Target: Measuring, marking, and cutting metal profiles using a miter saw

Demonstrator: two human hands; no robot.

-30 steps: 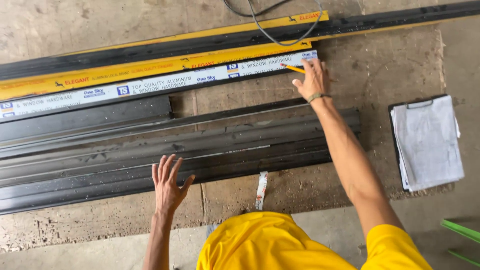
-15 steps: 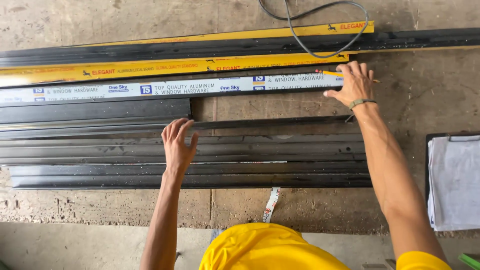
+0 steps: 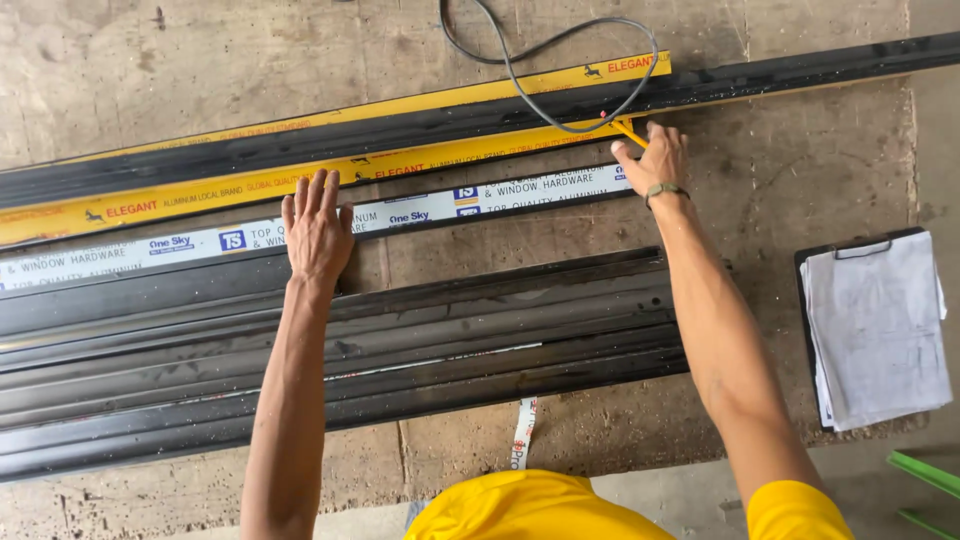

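Long aluminium profiles lie across a concrete floor. My left hand point(image 3: 318, 232) rests flat, fingers spread, on a white-wrapped profile point(image 3: 200, 245). My right hand point(image 3: 655, 160) sits at that profile's right end and holds a yellow pencil point(image 3: 630, 133), tip pointing up-left. Beyond them lie yellow-wrapped profiles point(image 3: 180, 200) with a black profile point(image 3: 800, 65) between. A stack of dark bare profiles point(image 3: 480, 330) lies under my forearms.
A grey cable point(image 3: 560, 70) loops over the yellow profiles at the top. A clipboard with white papers point(image 3: 875, 325) lies on the floor at the right. A white strip point(image 3: 523, 435) pokes out below the dark stack. Green bars point(image 3: 925, 475) show at the bottom right corner.
My left hand moved up from the dark profiles onto the white-wrapped one. My right hand stayed at that profile's right end with the pencil. The view shifted, bringing the clipboard back in.
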